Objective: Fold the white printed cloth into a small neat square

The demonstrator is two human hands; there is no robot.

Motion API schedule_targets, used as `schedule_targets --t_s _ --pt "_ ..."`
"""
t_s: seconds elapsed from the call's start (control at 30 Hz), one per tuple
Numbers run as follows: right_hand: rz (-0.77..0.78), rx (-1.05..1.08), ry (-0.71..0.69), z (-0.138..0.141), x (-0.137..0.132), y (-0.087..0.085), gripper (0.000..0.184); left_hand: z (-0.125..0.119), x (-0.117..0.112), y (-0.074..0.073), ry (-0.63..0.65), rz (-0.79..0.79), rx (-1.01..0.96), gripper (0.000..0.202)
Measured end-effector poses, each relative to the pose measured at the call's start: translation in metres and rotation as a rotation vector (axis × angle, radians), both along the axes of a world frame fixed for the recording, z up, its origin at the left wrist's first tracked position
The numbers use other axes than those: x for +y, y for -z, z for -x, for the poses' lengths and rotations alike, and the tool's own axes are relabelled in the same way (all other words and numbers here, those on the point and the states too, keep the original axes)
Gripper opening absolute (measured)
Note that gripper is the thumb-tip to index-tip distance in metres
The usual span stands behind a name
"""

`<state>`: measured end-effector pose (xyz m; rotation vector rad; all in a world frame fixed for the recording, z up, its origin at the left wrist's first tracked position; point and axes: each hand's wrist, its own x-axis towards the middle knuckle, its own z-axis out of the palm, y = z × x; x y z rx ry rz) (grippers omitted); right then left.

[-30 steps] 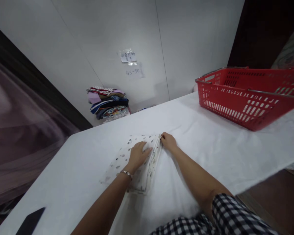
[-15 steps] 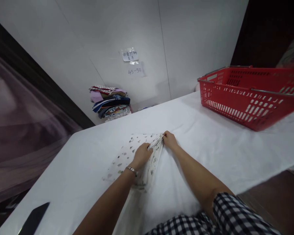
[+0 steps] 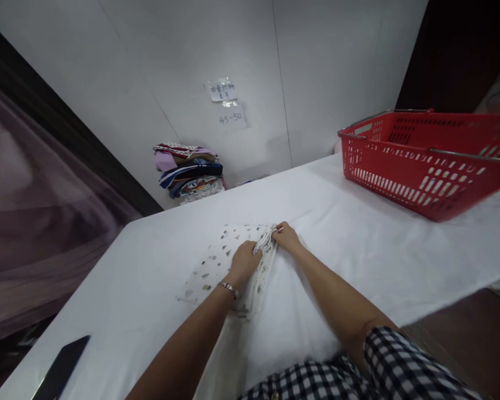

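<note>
The left hand (image 3: 244,262) grasped the bunched edge of the folded printed white cloth (image 3: 217,260) on the white-draped table (image 3: 150,266), while the right hand (image 3: 287,239) pinched its far corner.

Printed cloth (image 3: 214,266): thin, matt; table cover (image 3: 316,203): wrinkled fabric; basket (image 3: 394,164): smooth plastic, metal handles (image 3: 470,157); bracelet (image 3: 229,288): shiny metal

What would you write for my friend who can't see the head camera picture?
A person's left hand and right hand grip a folded, patterned white cloth on a white table. A red basket stands at right; stacked fabrics sit beyond.
</note>
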<state>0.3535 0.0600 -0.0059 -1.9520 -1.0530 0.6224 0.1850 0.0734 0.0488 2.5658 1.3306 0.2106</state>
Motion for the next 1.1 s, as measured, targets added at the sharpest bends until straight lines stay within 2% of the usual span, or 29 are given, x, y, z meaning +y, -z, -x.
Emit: schedule_targets --t_s 0.27,0.6,0.7,0.9,1.1 --pt "-0.071 -0.086 0.021 -0.005 -0.002 -0.006 0.028 0.001 -0.002 0.007 0.016 -0.002 -0.042 0.029" --pt "-0.041 -0.054 -0.003 -0.011 -0.002 0.001 0.03 0.007 -0.007 0.015 0.054 -0.044 -0.058 0.042" --pt "-0.032 -0.001 -0.021 -0.01 -0.003 0.001 0.034 0.005 -0.007 0.014 0.046 -0.029 -0.052 0.038" --pt "-0.002 0.13 -0.111 -0.006 0.0 0.004 0.055 0.002 -0.004 0.007 -0.026 0.004 -0.051 0.02" --pt "-0.012 0.128 -0.128 -0.007 0.0 0.004 0.067 0.003 0.002 0.007 -0.036 0.043 -0.03 0.02"
